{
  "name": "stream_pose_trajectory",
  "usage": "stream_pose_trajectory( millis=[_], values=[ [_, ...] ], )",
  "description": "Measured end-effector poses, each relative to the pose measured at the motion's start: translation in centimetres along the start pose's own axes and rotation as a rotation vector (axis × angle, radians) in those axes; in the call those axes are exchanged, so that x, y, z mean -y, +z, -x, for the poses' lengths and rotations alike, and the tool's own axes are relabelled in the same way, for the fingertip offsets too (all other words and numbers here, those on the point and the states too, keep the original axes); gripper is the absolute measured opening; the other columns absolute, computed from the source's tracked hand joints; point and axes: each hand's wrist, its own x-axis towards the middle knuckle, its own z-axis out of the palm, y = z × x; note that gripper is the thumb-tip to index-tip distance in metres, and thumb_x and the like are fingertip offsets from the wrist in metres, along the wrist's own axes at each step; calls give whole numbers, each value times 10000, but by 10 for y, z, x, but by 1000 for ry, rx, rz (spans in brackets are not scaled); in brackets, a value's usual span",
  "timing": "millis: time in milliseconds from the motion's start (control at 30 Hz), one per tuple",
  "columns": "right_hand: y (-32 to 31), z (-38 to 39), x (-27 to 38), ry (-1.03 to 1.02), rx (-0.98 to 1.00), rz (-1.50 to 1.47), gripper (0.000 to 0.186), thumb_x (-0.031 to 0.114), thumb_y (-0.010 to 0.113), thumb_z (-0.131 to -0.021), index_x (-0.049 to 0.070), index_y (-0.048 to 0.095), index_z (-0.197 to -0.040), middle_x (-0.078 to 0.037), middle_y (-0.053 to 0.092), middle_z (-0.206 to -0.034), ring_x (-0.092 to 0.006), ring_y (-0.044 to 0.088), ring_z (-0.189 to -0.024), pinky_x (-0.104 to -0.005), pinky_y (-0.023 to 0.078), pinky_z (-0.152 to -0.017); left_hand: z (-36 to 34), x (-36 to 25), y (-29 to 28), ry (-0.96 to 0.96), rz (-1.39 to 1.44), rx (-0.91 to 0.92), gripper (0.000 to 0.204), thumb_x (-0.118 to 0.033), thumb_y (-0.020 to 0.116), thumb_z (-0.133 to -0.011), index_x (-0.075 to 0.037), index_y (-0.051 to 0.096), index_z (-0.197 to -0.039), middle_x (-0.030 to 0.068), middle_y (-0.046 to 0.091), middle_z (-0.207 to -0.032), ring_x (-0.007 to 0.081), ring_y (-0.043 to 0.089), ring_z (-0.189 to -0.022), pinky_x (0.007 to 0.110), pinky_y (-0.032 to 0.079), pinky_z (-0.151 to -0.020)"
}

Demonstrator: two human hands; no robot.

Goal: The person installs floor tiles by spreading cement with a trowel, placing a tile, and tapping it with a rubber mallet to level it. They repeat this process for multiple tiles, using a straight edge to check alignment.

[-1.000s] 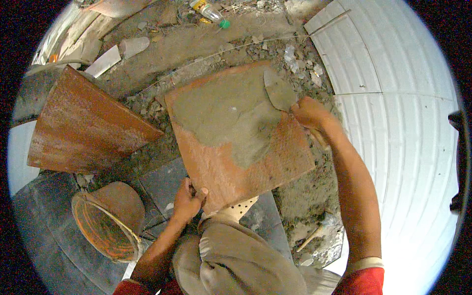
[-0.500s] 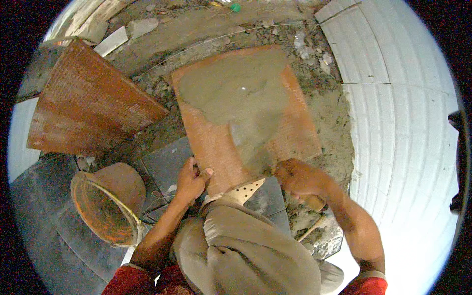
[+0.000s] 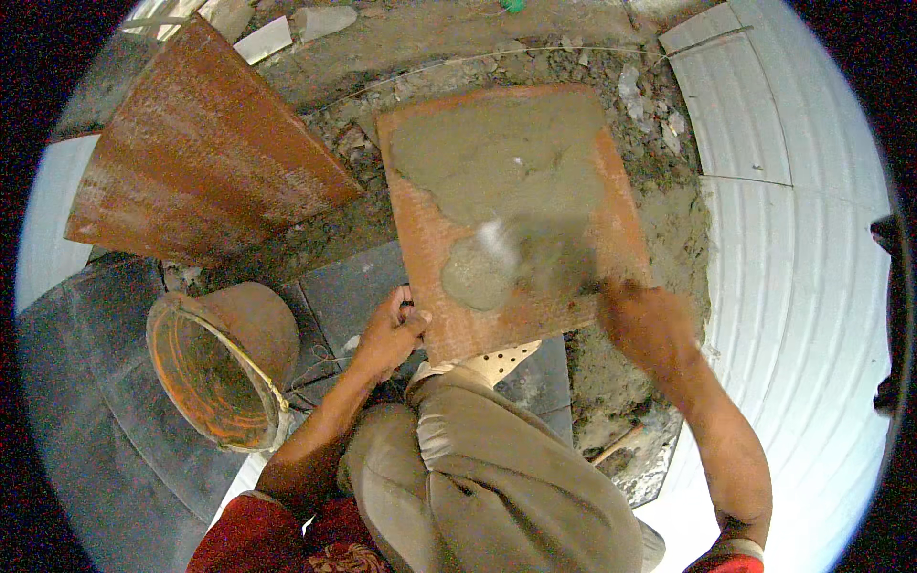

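**Mortar on tile back: work it to the near edge, keep L hand steady**

Terracotta tile [image 3: 454,334] in front of you, mid-view, near edge just over your shoe [image 3: 503,363]; can't tell if it rests on it. Grey mortar [image 3: 506,143] covers most of the far half, w/ a lobe toward the near L. Orange shows along the near strip + L and R margins.

L hand [image 3: 392,332]: pinching the tile's near-L edge, thumb on the edge, fingers curled; tips hidden. R hand [image 3: 650,325]: closed round the trowel [image 3: 564,253] handle, blade blurred over the mortar, exact angle unclear.

To do it well (my call): blade low, light even pressure, feed the thick far stuff into the thin near part. Blend the lobe in, no hollows. Keep L thumb out of the blade's path + brace vs. tipping.

Containers: 1 bucket [image 3: 263,325], L of you, tilted, mouth facing you. Orange-brown staining on inside wall, pale crust on rim; bottom too dim to read.
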Motion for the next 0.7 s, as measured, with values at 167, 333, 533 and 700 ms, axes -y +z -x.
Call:
stream_pose_trajectory(
  millis=[167, 333, 533, 700],
  values=[
    [27, -27, 27, -132, -78, -4, 204, 186, 559, -946, 53, 655, -1067, -206, 707, -857, -374, 718, -768, -484, 594, -670, -1, 3, 5, 66, 129, -54, 280, -116, 600, -968, -12, 551, -1224, 39, 632, -838, 119, 571, -701, 297, 499, -635],
    [2, -120, -15, -251, -395, -70, 243, 250, 564, -963, 46, 695, -965, -183, 712, -826, -349, 712, -774, -431, 577, -713, -3, 7, 5, 98, 85, -41, 294, -107, 602, -973, -8, 548, -1244, 45, 642, -861, 121, 583, -720, 306, 506, -639],
    [-66, -169, 11, -60, 243, -480, 387, 424, 593, -945, 48, 688, -940, -107, 675, -708, -237, 685, -624, -423, 540, -678, 2, 4, 5, 83, 167, -7, 320, -101, 597, -993, -5, 513, -1287, 60, 668, -913, 138, 614, -768, 313, 537, -695],
    [-66, -184, -3, -172, 493, -451, 400, 439, 559, -951, 64, 697, -961, -140, 715, -814, -285, 706, -660, -511, 540, -754, 6, -2, 4, 67, 81, -29, 330, -118, 585, -1007, -23, 504, -1313, 65, 673, -987, 153, 633, -851, 318, 557, -747]
  ],
)
